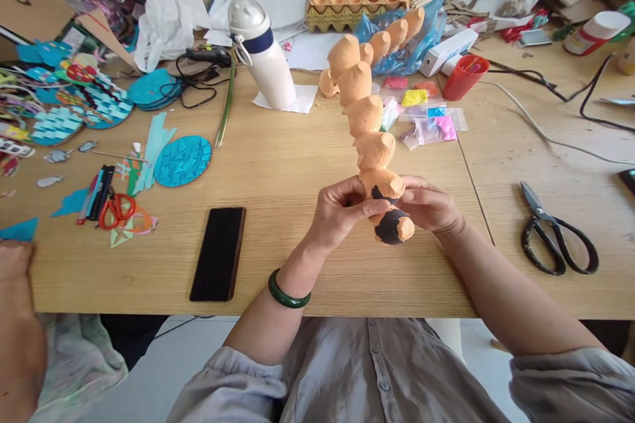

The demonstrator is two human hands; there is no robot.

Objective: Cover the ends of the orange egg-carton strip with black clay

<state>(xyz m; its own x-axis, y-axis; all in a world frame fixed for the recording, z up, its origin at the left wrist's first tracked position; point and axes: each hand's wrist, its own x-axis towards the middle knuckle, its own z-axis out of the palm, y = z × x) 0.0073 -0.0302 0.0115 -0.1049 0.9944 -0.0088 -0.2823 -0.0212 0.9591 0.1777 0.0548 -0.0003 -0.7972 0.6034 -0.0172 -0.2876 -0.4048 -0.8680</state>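
An orange egg-carton strip [373,149] with a row of rounded bumps is raised over the table, pointing away from me. Black patches [391,226] cover parts of the two bumps nearest me. My left hand [340,211] grips the strip's near end from the left, its thumb lying across between the patched bumps. On the other side, my right hand [429,205] is closed with its fingertips against the upper patched bump; its far fingers are partly hidden behind the strip. Beyond it lie several small bags of coloured clay [436,129].
A black phone [218,254] lies left of my arms, black scissors [555,231] right. A white bottle [262,56], a red cup [465,77] and egg cartons [337,16] stand farther back. Red-handled scissors [116,210] and blue discs [182,160] are left. Another person's arm [17,330] rests at far left.
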